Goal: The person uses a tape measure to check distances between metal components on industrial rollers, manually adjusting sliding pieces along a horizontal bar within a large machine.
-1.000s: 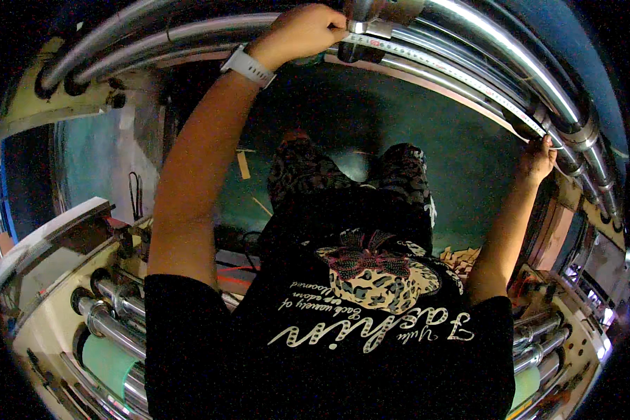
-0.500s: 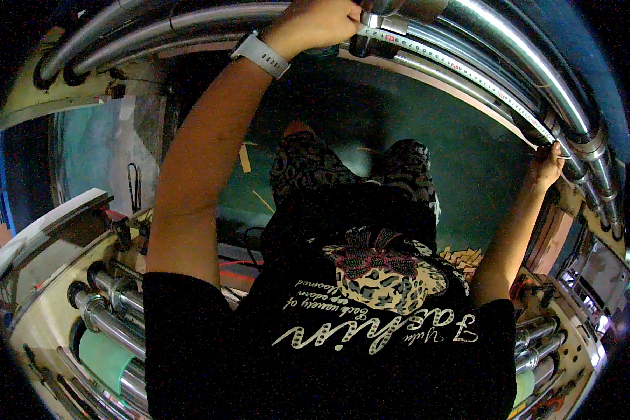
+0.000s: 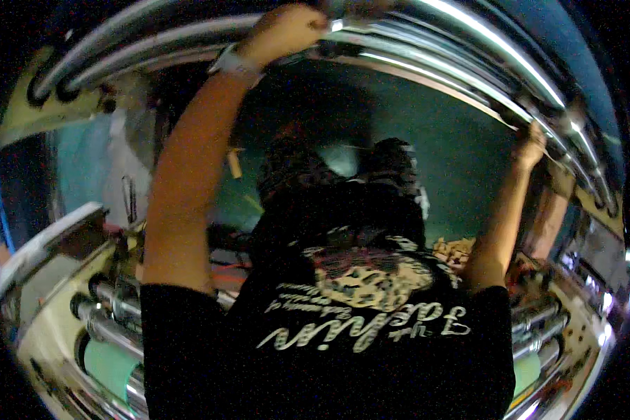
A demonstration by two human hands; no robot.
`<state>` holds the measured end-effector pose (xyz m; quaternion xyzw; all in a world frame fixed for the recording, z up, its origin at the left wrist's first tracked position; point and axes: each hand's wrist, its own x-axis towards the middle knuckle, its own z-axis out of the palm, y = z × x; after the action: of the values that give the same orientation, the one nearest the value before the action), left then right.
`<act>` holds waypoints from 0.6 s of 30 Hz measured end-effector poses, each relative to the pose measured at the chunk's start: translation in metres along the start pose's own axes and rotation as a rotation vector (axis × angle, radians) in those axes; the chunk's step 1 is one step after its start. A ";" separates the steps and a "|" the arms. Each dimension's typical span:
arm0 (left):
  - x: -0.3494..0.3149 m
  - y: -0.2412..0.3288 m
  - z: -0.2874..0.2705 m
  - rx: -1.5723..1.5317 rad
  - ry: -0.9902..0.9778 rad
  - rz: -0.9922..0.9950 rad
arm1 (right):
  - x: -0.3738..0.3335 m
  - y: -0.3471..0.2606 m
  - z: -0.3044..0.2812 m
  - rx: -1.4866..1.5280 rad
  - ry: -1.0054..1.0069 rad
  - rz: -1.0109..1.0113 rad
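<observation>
My left hand (image 3: 290, 31), wearing a pale wristwatch (image 3: 236, 61), is raised at the top, left of centre. It is closed at one end of a measuring tape (image 3: 441, 57), beside a metal roller; motion smears the fingertips. The tape runs as a thin pale strip along the rollers, down to the right, its markings blurred. At its other end my right hand (image 3: 530, 147) is closed, with thumb and fingertips pressed together against the roller's edge. Both arms are stretched far apart.
Long shiny rollers (image 3: 497, 31) curve across the top. More rollers (image 3: 108, 329) and green cylinders (image 3: 108, 367) flank my body below. A dark green surface (image 3: 462, 168) spreads beneath my arms, with pale scraps (image 3: 451, 250) near the right arm. A grey panel edge (image 3: 56, 234) juts in at left.
Both hands have shifted left in the view, the right one also slightly up, as the whole view moved and blurred. The tape still spans between the hands.
</observation>
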<state>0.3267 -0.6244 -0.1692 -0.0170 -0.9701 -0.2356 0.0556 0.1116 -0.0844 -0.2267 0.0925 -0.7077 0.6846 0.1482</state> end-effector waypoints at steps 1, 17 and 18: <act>0.005 0.020 -0.005 0.029 -0.076 -0.073 | 0.002 0.017 -0.031 -0.047 -0.008 -0.026; -0.038 0.094 -0.152 0.017 0.124 -0.177 | 0.012 -0.158 0.055 0.194 0.190 0.049; -0.033 0.089 -0.149 -0.022 0.099 -0.160 | 0.013 -0.158 0.057 0.190 0.221 0.104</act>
<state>0.3800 -0.6140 -0.0006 0.0715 -0.9618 -0.2503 0.0842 0.1473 -0.1474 -0.0747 -0.0065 -0.6229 0.7612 0.1802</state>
